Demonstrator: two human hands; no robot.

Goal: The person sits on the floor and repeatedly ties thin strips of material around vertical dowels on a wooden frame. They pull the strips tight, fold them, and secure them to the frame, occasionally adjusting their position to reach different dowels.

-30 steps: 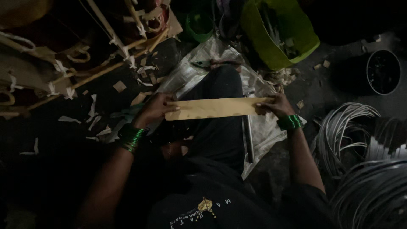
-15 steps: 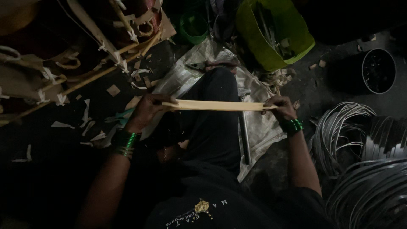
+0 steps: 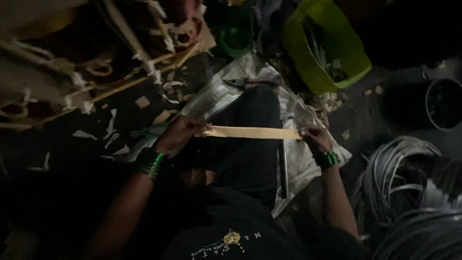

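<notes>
I hold a long, flat, pale yellow strip [image 3: 250, 132] level across my lap, over my outstretched dark-trousered leg. My left hand [image 3: 179, 134] grips its left end and my right hand [image 3: 313, 138] grips its right end. Green bangles ring both wrists. The strip looks thin, tilted so its face shows narrowly.
A grey plastic sheet [image 3: 308, 168] lies under my leg. A metal rod [image 3: 284, 166] rests on it. A lime green tub [image 3: 322, 45] stands ahead right, a dark round pot [image 3: 442, 103] far right, coiled pale cane [image 3: 409, 192] at right. Woven frames [image 3: 96, 62] and scraps lie at left.
The strip has turned from showing its broad face to a narrower view. Both hands stayed on its ends and dropped slightly toward my lap.
</notes>
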